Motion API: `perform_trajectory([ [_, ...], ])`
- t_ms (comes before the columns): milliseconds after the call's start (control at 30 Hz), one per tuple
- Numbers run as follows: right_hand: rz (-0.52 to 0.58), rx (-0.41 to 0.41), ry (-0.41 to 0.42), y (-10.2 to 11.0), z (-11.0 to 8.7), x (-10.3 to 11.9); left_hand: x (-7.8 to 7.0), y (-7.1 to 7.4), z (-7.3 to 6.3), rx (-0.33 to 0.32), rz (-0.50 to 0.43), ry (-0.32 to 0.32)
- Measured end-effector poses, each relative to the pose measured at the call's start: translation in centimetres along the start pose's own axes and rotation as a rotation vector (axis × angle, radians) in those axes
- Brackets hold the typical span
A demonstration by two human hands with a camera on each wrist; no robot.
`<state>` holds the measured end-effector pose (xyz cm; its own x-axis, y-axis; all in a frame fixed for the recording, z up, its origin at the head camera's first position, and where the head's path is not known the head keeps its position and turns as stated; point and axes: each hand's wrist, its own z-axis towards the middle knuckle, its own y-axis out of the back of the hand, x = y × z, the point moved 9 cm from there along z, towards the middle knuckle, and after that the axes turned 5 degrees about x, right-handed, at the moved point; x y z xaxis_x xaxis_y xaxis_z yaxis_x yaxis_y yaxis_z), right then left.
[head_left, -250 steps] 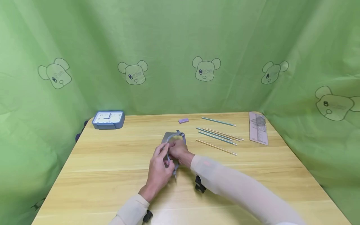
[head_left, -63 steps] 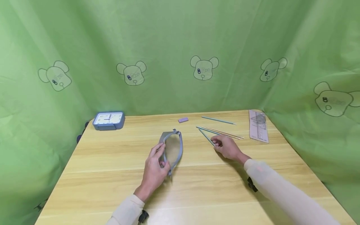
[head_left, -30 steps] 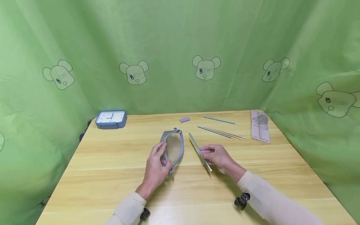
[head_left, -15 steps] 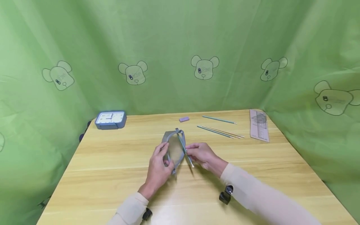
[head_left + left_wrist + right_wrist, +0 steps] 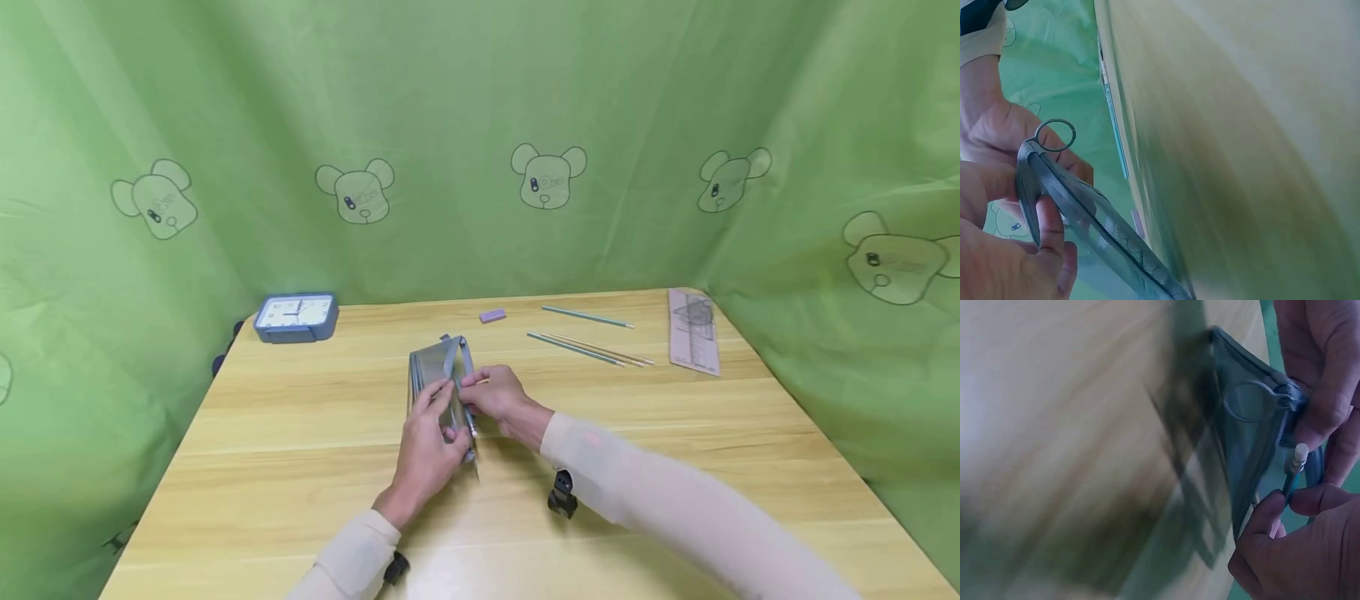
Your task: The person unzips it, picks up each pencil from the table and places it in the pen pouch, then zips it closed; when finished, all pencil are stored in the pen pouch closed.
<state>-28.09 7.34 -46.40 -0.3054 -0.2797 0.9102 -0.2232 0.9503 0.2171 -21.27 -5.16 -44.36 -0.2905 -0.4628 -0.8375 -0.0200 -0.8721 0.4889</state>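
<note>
My left hand [image 5: 427, 442] grips the rim of a grey mesh zippered pencil case [image 5: 431, 364], tilted up off its side with its mouth facing right. Several pencils show through its wall. My right hand [image 5: 498, 396] is at the mouth, pinching a teal pencil [image 5: 1291, 482] near its white eraser end between thumb and fingers. Most of that pencil's length is inside the case, hidden from view. In the left wrist view, a round zipper ring [image 5: 1055, 135] sticks up at the case's near corner, with left fingertips tucked into the opening.
Right of the case lie a teal pencil [image 5: 574, 349] beside yellow pencils [image 5: 600, 349], and another teal pencil [image 5: 587, 317] farther back. A purple eraser [image 5: 492, 316] sits near the back edge, a ruler set [image 5: 693, 332] at back right, and a blue clock [image 5: 297, 317] at back left.
My right hand picked up a teal pencil from the group on the table, carried it left and slid it into the case. The left hand has tipped the case, turning its mouth rightward.
</note>
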Motion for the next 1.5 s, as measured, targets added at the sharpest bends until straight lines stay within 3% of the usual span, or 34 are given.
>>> perform_trajectory([
  [333, -0.150, -0.009, 0.032, -1.0, 0.9, 0.9, -0.3, 0.6, 0.8, -0.026, 0.020, 0.004],
  [633, -0.380, 0.074, 0.091, -2.1, 1.5, 1.4, -1.3, 0.9, 1.5, -0.055, -0.022, -0.028],
  [833, -0.352, 0.084, 0.157, -1.1, 0.8, 1.6, -0.6, 1.2, 1.2, -0.069, -0.030, 0.009],
  [967, -0.359, 0.044, 0.246, 1.7, 0.4, 1.4, 0.0, 1.6, 0.9, -0.061, -0.049, 0.027],
  [1133, -0.622, -0.073, 0.368, 8.2, 1.0, -0.1, 0.3, 1.9, 0.8, -0.063, -0.073, 0.048],
  [1333, -0.863, -0.181, 0.359, 15.9, 2.1, -3.4, 0.4, 1.8, 0.5, -0.051, -0.070, 0.053],
  [1500, -0.936, -0.225, 0.374, 19.5, 2.3, -4.2, 0.4, 1.5, 0.3, -0.045, -0.065, 0.063],
])
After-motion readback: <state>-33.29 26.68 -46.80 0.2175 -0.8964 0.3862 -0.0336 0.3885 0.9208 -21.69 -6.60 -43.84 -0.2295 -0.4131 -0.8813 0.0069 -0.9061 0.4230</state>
